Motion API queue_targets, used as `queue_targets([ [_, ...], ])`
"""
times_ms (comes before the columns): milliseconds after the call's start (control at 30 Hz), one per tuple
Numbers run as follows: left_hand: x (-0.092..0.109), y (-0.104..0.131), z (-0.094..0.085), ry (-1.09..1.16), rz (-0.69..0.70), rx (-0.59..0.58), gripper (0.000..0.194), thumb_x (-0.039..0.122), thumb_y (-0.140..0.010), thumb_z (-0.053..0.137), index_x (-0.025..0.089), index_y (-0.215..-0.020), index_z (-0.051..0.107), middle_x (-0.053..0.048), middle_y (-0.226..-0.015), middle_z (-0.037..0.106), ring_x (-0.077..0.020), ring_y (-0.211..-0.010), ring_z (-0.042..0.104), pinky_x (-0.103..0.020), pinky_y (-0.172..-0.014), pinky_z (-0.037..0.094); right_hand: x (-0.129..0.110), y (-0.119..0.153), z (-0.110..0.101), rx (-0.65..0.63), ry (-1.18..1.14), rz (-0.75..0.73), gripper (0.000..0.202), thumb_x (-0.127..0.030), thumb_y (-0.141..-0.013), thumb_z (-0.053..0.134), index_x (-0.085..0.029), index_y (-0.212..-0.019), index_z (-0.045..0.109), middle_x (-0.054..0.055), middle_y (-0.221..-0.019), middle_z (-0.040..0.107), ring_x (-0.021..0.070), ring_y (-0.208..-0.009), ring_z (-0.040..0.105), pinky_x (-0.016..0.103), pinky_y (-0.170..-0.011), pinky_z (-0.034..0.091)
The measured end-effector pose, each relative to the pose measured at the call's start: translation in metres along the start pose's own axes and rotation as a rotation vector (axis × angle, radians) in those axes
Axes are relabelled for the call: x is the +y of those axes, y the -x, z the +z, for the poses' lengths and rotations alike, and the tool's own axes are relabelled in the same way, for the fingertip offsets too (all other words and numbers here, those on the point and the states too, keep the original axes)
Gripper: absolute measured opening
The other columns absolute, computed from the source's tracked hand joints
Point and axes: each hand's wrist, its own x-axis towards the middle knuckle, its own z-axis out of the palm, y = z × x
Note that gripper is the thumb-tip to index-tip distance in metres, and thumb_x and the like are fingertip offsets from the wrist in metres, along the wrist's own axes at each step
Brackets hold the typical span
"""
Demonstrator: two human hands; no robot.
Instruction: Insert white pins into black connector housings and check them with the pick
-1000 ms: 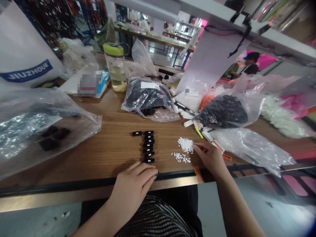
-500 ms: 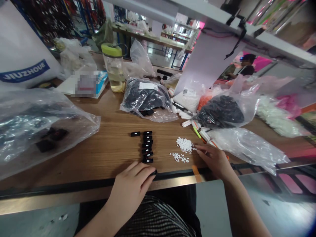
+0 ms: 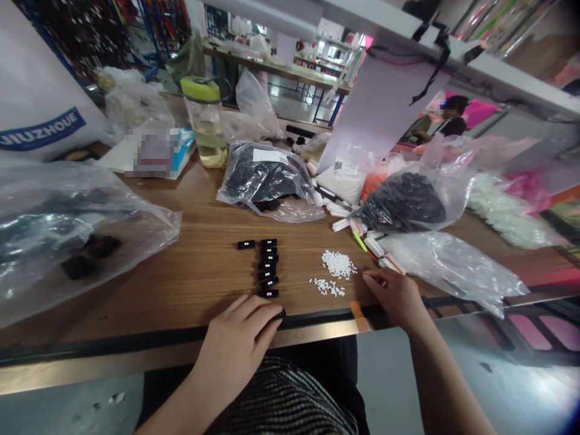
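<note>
My left hand (image 3: pixel 242 332) is at the table's front edge, its thumb and fingers closed around a small black connector housing (image 3: pixel 281 313), mostly covered by the fingers. Just beyond it, a column of several similar black housings (image 3: pixel 268 266), each with two white dots, runs away from me. One more black housing (image 3: pixel 246 244) lies left of the column's far end. Over on the right, my right hand (image 3: pixel 392 290) has thumb and fingertips pinched together; whatever is between them is too small to make out. Small white pegs (image 3: pixel 338 264) form a heap left of those fingertips, with a looser scatter (image 3: pixel 333 287) nearer me.
Clear bags of black parts (image 3: pixel 258 175) (image 3: pixel 403 202) stand behind. A large plastic bag (image 3: pixel 90 217) covers the left side. A lime-lidded bottle (image 3: pixel 205 124) stands at the back. White strips (image 3: pixel 374 246) and a clear bag (image 3: pixel 448 266) lie right. Another person (image 3: pixel 453 118) is farther off.
My right fingertips have moved slightly away from the white heap and drawn together. My left hand keeps its hold on the black connector housing. The whole view has shifted a little.
</note>
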Motion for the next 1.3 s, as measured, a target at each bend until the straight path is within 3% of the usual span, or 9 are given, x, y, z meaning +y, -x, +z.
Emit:
queue_targets([
  [133, 0.0, 0.0, -0.001, 0.005, 0.012, 0.015, 0.014, 0.021, -0.096, 0.058, 0.024, -0.106, 0.067, -0.002, -0.099, 0.07, -0.0214, -0.088, 0.065, -0.041, -0.077, 0.058, 0.006, 0.0, -0.008, -0.028, -0.036, -0.144, 0.025, -0.035, -0.087, 0.055, -0.022, -0.088, 0.076, 0.007, -0.097, 0.075, 0.0243, -0.09, 0.069, 0.037, -0.082, 0.053],
  [200, 0.0, 0.0, -0.001, 0.005, 0.016, 0.015, 0.014, 0.021, -0.095, 0.059, 0.024, -0.106, 0.067, -0.002, -0.1, 0.07, -0.0218, -0.089, 0.065, -0.042, -0.077, 0.058, 0.01, 0.001, -0.012, -0.041, -0.056, -0.149, 0.025, -0.036, -0.087, 0.056, -0.022, -0.091, 0.076, 0.007, -0.101, 0.076, 0.025, -0.093, 0.07, 0.038, -0.086, 0.053],
  [300, -0.001, 0.0, 0.0, 0.012, 0.015, 0.011, 0.014, 0.02, -0.095, 0.06, 0.024, -0.106, 0.067, -0.002, -0.101, 0.07, -0.0216, -0.09, 0.065, -0.043, -0.078, 0.058, 0.015, 0.003, -0.015, -0.035, -0.065, -0.049, 0.029, -0.039, -0.086, 0.058, -0.021, -0.099, 0.077, 0.008, -0.104, 0.077, 0.0261, -0.092, 0.071, 0.038, -0.083, 0.055],
  [400, 0.0, 0.0, 0.0, 0.014, 0.011, 0.011, 0.014, 0.02, -0.095, 0.06, 0.024, -0.106, 0.067, -0.002, -0.1, 0.07, -0.0213, -0.09, 0.065, -0.042, -0.078, 0.058, 0.016, 0.005, -0.013, -0.009, -0.045, 0.015, 0.032, -0.043, -0.086, 0.059, -0.021, -0.095, 0.079, 0.009, -0.098, 0.078, 0.0262, -0.085, 0.072, 0.037, -0.077, 0.055],
  [633, -0.001, 0.0, 0.0, 0.005, 0.009, 0.005, 0.015, 0.021, -0.095, 0.058, 0.024, -0.106, 0.068, -0.002, -0.101, 0.07, -0.0211, -0.09, 0.065, -0.041, -0.08, 0.058, 0.014, 0.001, -0.01, -0.084, 0.068, -0.105, 0.027, -0.038, -0.087, 0.056, -0.023, -0.092, 0.078, 0.006, -0.089, 0.077, 0.0219, -0.072, 0.069, 0.035, -0.069, 0.052],
  [733, -0.001, 0.001, 0.0, 0.01, 0.01, 0.006, 0.015, 0.021, -0.095, 0.058, 0.024, -0.106, 0.068, -0.002, -0.101, 0.07, -0.0211, -0.09, 0.065, -0.041, -0.08, 0.058, 0.018, -0.001, -0.012, -0.111, 0.038, -0.121, 0.026, -0.036, -0.087, 0.057, -0.023, -0.096, 0.078, 0.007, -0.093, 0.078, 0.0228, -0.077, 0.071, 0.035, -0.071, 0.054],
  [1067, -0.002, 0.001, 0.0, 0.031, -0.008, -0.003, 0.016, 0.021, -0.095, 0.058, 0.025, -0.108, 0.068, -0.002, -0.102, 0.069, -0.0206, -0.091, 0.065, -0.041, -0.08, 0.058, 0.013, 0.006, -0.007, -0.064, 0.099, 0.027, 0.032, -0.047, -0.087, 0.058, -0.024, -0.091, 0.079, 0.006, -0.093, 0.078, 0.026, -0.08, 0.07, 0.037, -0.071, 0.051],
  [1200, 0.001, -0.001, -0.002, 0.044, 0.0, 0.014, 0.018, 0.017, -0.094, 0.057, 0.025, -0.107, 0.068, -0.003, -0.099, 0.07, -0.0204, -0.087, 0.065, -0.039, -0.077, 0.058, 0.01, 0.005, -0.007, -0.058, 0.066, 0.066, 0.029, -0.046, -0.083, 0.06, -0.023, -0.083, 0.077, 0.005, -0.082, 0.077, 0.0237, -0.069, 0.068, 0.035, -0.064, 0.049],
  [1300, 0.004, -0.002, -0.003, 0.046, -0.015, 0.017, 0.018, 0.016, -0.093, 0.058, 0.025, -0.106, 0.066, -0.002, -0.098, 0.07, -0.0202, -0.087, 0.066, -0.039, -0.078, 0.057, -0.006, 0.006, -0.006, -0.075, 0.002, 0.05, 0.025, -0.043, -0.082, 0.062, -0.022, -0.076, 0.075, 0.004, -0.073, 0.075, 0.0215, -0.062, 0.065, 0.033, -0.059, 0.047],
])
